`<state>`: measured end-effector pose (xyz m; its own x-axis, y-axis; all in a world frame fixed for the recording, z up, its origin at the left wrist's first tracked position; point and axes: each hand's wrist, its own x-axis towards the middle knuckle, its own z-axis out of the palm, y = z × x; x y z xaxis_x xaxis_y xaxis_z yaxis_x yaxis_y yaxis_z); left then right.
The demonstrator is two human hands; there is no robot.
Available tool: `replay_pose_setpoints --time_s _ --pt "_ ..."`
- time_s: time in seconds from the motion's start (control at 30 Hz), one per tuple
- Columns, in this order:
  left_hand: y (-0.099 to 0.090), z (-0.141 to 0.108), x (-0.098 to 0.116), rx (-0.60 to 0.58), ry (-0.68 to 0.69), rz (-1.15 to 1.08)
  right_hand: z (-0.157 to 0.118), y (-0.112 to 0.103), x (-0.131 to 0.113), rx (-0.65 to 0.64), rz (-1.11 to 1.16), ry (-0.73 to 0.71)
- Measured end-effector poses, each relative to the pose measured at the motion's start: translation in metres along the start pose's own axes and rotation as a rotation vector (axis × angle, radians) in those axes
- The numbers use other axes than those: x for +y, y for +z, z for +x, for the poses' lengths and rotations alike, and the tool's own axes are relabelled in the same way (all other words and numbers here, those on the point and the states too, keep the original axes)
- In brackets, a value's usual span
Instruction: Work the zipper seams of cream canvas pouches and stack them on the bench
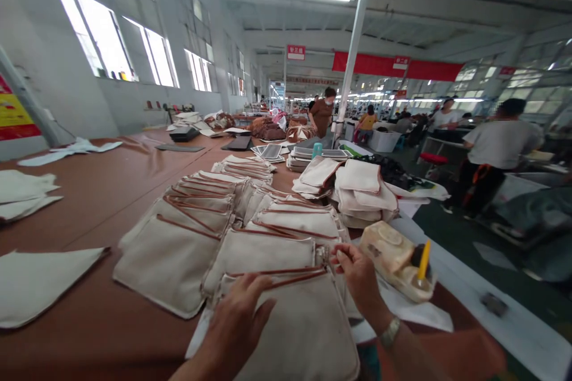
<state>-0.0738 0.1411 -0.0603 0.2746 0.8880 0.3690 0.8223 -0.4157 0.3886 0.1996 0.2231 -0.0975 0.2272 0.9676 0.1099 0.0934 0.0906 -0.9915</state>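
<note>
Rows of cream canvas pouches with brown-trimmed zippers lie overlapping on the brown table top [75,238]. The nearest canvas pouch [299,333] sits under my hands on a white sheet. My left hand [235,324] rests on that pouch's upper edge, just below the zipper, with its fingers apart. My right hand [357,280], with a watch [390,332] on its wrist, pinches the pouch's metal zipper end [322,256] between thumb and fingers. The pinched part is partly hidden by the fingertips.
To my right, a cream block-shaped container [393,262] holds a yellow-handled tool [423,262]. Stacks of folded canvas [361,187] stand beyond it. Loose canvas pieces [27,196] lie on the left. Co-workers [500,149] stand beyond the table's right edge.
</note>
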Motion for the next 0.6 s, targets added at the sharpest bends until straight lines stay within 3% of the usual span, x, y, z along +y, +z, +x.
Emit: replay_pose_setpoints --time_s 0.1,0.2,0.3,0.43,0.6 --pt "0.035 0.055 0.024 -0.228 -0.019 0.095 -0.038 -0.019 0.010 0.027 -0.024 -0.002" --pt "0.067 0.081 0.043 -0.301 -0.019 0.141 -0.063 -0.033 0.015 0.053 -0.053 0.015" --pt "0.083 0.085 0.053 -0.300 -0.030 0.167 -0.072 -0.042 0.016 0.075 -0.074 0.008" --pt "0.087 0.079 0.055 -0.307 -0.071 0.172 -0.059 -0.042 0.003 0.052 -0.095 -0.065" --pt "0.081 0.063 0.053 -0.361 0.009 0.092 -0.024 -0.025 -0.030 -0.137 -0.141 -0.156"
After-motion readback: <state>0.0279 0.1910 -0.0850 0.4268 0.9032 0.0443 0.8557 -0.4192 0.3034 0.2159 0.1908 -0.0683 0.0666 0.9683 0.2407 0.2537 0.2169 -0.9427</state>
